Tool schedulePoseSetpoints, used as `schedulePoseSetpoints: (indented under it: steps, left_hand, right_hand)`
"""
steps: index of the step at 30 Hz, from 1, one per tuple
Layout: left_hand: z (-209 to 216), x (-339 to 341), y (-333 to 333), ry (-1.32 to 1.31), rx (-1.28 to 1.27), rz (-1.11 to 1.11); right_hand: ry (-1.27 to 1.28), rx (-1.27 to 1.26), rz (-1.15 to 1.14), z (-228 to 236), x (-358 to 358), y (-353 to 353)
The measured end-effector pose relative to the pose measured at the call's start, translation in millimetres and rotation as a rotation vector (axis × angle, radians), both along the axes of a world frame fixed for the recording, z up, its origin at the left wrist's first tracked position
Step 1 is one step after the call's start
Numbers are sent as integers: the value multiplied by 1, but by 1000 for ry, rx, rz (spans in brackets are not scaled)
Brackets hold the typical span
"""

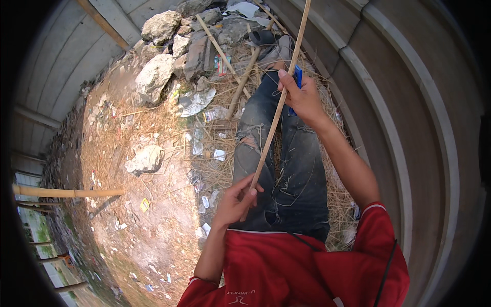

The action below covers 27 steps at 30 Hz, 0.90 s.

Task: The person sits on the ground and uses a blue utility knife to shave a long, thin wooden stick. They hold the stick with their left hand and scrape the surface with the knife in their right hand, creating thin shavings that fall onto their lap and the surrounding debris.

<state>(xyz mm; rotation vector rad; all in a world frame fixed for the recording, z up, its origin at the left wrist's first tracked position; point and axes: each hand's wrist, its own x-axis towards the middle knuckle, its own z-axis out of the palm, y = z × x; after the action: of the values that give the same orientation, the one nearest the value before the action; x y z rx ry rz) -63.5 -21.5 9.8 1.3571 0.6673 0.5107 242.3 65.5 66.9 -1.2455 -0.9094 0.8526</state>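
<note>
A long, thin wooden strip [271, 132] slants across my outstretched legs, from near my waist up past my feet. My left hand [236, 203] is closed around its lower end, thumb lying along the wood. Farther up, my right hand [303, 100] presses its thumb to the strip. That same hand grips a slim blue tool [298, 77]; the fingers cover most of it, and its kind cannot be made out. Thin curled shavings [287, 192] lie on my dark, torn jeans [304, 163].
Ridged grey panels [388, 102] rise close on my right. Rocks [155, 78] and loose sticks [220, 48] lie beyond my legs to the left. A bamboo pole [69, 193] stands at the left. Dry straw and litter cover the ground.
</note>
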Motion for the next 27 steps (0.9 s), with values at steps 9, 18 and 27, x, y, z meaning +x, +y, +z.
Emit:
schedulePoseSetpoints:
  steps: [9, 18, 27]
  left_hand:
    - [-17, -6, -1, -37, -151, 95]
    - [-13, 14, 12, 51, -26, 319]
    - [-16, 18, 17, 164, 130, 284]
  right_hand:
    - [-280, -37, 18, -1, -4, -4]
    - [-936, -199, 485, -26, -85, -96]
    - [-1034, -214, 357, -39, -83, -89]
